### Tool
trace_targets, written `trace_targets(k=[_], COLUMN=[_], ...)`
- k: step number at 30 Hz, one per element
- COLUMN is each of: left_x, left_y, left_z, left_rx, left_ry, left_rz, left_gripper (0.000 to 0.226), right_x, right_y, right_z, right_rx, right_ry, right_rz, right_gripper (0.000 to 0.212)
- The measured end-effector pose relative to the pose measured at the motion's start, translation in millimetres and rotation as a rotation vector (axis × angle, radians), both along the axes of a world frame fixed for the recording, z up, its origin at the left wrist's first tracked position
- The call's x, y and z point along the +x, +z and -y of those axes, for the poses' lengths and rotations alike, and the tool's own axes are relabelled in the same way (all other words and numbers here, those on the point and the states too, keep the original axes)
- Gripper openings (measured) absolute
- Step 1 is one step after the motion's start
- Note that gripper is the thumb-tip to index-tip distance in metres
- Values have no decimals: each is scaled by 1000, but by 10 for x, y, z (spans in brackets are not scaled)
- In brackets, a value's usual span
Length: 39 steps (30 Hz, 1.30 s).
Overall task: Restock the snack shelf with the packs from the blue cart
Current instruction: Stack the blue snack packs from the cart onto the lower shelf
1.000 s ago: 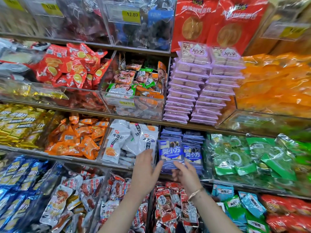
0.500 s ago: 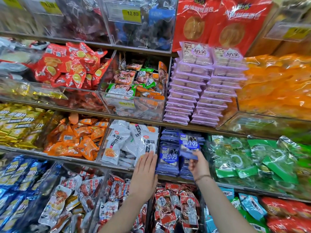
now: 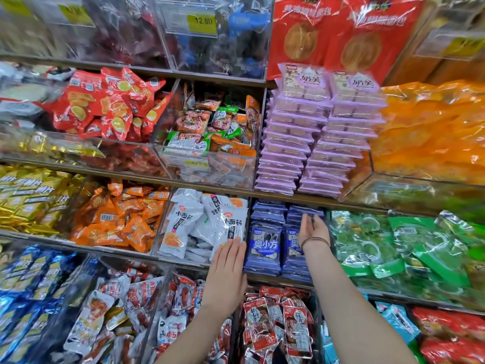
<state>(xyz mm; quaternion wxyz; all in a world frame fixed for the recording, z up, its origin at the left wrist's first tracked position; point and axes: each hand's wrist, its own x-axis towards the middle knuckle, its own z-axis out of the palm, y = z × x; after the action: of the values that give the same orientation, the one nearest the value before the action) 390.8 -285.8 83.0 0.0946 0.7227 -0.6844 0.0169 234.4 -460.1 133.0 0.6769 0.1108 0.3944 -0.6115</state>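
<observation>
The right hand (image 3: pixel 313 228) no longer pinches the dark-blue plastic snack pack (image 3: pixel 305 212). It lies atop the right stack (image 3: pixel 292 258) on the middle shelf (image 3: pixel 278 279), with empty, straight fingers above it. The left hand (image 3: pixel 227 269) stays flat beside the left stack (image 3: pixel 263 245). The right wrist half hides one front label (image 3: pixel 293 244). We count two blue stacks.

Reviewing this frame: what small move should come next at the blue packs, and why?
Probably withdraw the right hand: its fingers lie straight on the right stack of blue packs, holding nothing, and the left hand lies flat beside the left stack. Both are free to fetch more.
</observation>
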Motion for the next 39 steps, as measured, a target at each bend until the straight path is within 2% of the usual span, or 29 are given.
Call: trace_targets(k=[2,6,9,12,15,17,20,25,29,31,35,39], left_x=[-3,-9,5,-11,-147,-337,-706,-1081,-1180,-1276,-1497,-1723], left_y=[-8,-9,43,203,451,520,429,-27,-327,-444,-679,-835], left_z=[7,-4,-10,28,-1,-102,-431,-1164,-1738,-1996,-2469,-2864], left_rx=[8,26,85,99,43,-47,15,481,734,835,935,1019], left_ry=[-2,-5,-14,16,73,77,81,8,-81,-68,-37,-20], left_rz=[6,-8,8,-36,-96,-229,-421,-298,-197,-270,-381,-491], left_gripper=[75,78,78,67,55,43,29,28,31,19,29,18], right_x=[-9,-50,-97,-247,-483,-692,-1119,-1978,-2578,-2837,-3204,-3449], right_y=[5,-3,-56,-54,20,53,65,-170,-549,-742,-1139,-1362], right_z=[50,-39,-296,-650,-1042,-1334,-1787,-2591,-3360,-3793,-4547,-4925], right_rx=[39,28,-17,-107,-206,-299,-329,-134,126,283,433,510], right_ry=[-33,84,312,631,923,992,1010,865,656,581,599,640], right_rz=[12,-78,-273,-445,-690,-786,-813,-858,-893,-1002,-1135,-1105], right_gripper=[39,39,42,41,26,15,14,13,9,14,36,40])
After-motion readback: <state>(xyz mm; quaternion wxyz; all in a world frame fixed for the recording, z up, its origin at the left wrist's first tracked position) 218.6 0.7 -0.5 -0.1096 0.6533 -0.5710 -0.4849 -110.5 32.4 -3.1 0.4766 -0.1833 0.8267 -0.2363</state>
